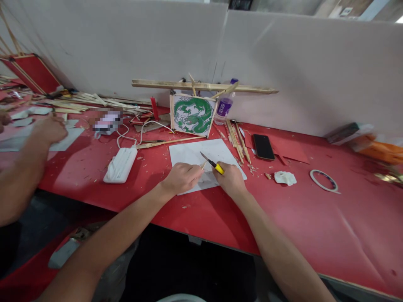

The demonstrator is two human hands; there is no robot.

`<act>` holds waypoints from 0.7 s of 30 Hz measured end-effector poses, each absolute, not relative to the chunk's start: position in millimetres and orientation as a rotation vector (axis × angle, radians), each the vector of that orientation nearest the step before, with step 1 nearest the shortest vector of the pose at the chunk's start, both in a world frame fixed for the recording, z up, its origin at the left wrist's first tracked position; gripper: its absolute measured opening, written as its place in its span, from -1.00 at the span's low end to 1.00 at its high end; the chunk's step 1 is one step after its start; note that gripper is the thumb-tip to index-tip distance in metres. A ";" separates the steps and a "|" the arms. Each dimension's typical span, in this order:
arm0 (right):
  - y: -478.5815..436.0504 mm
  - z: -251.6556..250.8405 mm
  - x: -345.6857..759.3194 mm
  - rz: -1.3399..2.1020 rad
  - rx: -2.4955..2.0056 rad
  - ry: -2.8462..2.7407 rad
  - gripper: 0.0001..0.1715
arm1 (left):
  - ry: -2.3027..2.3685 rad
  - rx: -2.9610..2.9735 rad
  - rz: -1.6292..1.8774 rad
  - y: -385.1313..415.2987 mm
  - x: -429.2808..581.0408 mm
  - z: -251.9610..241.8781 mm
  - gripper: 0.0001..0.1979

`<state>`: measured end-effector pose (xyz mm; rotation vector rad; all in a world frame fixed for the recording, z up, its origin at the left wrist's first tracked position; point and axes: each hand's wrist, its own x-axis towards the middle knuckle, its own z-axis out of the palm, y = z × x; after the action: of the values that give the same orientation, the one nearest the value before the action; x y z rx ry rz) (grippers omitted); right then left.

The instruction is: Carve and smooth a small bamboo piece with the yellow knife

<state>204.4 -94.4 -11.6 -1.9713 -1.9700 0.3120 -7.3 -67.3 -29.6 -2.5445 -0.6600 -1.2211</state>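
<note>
My right hand (231,178) is closed around the yellow handle of a knife (217,167). Its dark, pointed blade slants up to the left. Just left of it, my left hand (184,178) pinches a small, pale wooden stick (204,165), whose tip shows beside the knife. Whether blade and stick touch, I cannot tell. Both hands are over a white sheet of paper (189,151) on the red table (283,222). Behind the paper stands a framed panel with a green dragon picture (194,114).
A power strip (121,165) lies left of the paper, wooden sticks (236,140) and a phone (263,147) to the right. Further right are crumpled tissue (285,178) and a tape roll (323,180). A bottle (224,107) stands behind. Another person's hand (52,128) works at far left.
</note>
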 end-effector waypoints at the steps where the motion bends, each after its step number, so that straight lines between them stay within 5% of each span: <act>1: -94.7 -11.3 204.3 0.312 -1.967 -1.968 -0.77 | -0.671 -2.540 -1.239 -66.7 -7.2 -29.5 -0.75; 21: -99.2 -13.7 198.4 0.361 -1.864 -2.137 -0.85 | -0.849 -2.621 -1.448 -62.8 -10.5 -32.1 -0.67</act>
<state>198.4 -99.2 -13.7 -1.8636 -2.1366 0.3609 -10.5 -62.8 -32.1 -2.6211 -0.8487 -1.4479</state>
